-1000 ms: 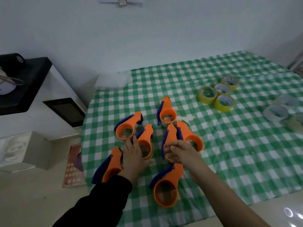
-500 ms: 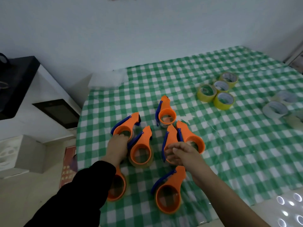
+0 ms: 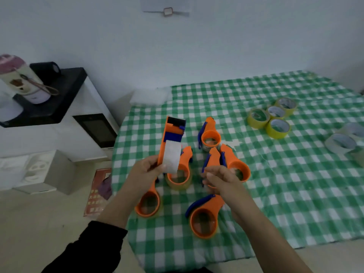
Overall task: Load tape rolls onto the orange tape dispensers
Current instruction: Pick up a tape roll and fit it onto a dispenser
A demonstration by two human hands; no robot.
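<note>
Seven orange dispensers are in view, and one of them is up off the counter (image 3: 295, 223) in my left hand (image 3: 145, 170). My fingers and thumb curl round the lower end of this lifted dispenser (image 3: 173, 133). It stands on end, its blue part and black head uppermost. A whitish roll (image 3: 172, 155) sits in it with its broad face toward me.

My right hand (image 3: 221, 179) hovers just beside it, above the cluster, fingers loosely curled and pointing left. I cannot tell whether it pinches anything.

The other six dispensers (image 3: 204, 219) lie flat on the green-check cloth (image 3: 285, 194), under and around my hands. The farthest one (image 3: 209, 134) has a roll in its ring. The one just right of my left hand (image 3: 184, 166) sits over a clear yellowish roll. Two more (image 3: 234, 164) lie side by side, touching, partly hidden by my right fingers. Another (image 3: 148, 203) lies below my left wrist.

Four yellow rolls (image 3: 277, 128) are bunched together at the far right of the cloth, well apart from the dispensers. Pale rolls (image 3: 340, 142) lie near the right edge.
</note>
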